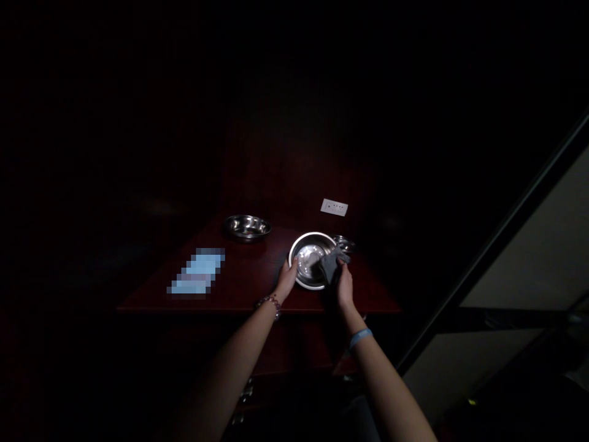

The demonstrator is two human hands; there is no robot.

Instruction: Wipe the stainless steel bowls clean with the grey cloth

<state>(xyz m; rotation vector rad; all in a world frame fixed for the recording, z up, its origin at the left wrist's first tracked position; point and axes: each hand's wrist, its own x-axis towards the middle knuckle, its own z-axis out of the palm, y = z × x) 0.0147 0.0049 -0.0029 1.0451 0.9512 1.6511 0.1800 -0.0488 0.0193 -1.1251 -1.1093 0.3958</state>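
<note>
Round, shiny silver metal bowl (304, 279) sits just right of frame centre, below mid-height, its open side tilted toward the camera; cannot tell whether its base touches the tabletop. Left hand (287, 278) grips the bowl's left rim, thumb over the inside edge. Right hand (345, 285) is closed on a crumpled grey cloth (330, 265), which lies over the bowl's right rim and hides part of it.

Surroundings: dark red, glossy tabletop (248, 276) spans the centre. Wide, shallow silver metal dish (247, 228) stands left of centre, near the back, well apart from the hands. Small shiny metal item (347, 242) is just behind the bowl at right; bowl and cloth partly block it, exact shape unclear. White rectangular socket plate (334, 207) is above these, on the dark red upright back. Pixelated light-blue rectangular patch (197, 273) lies centre-left, contents unreadable. Pale panel (529, 258) occupies the right edge.
</note>
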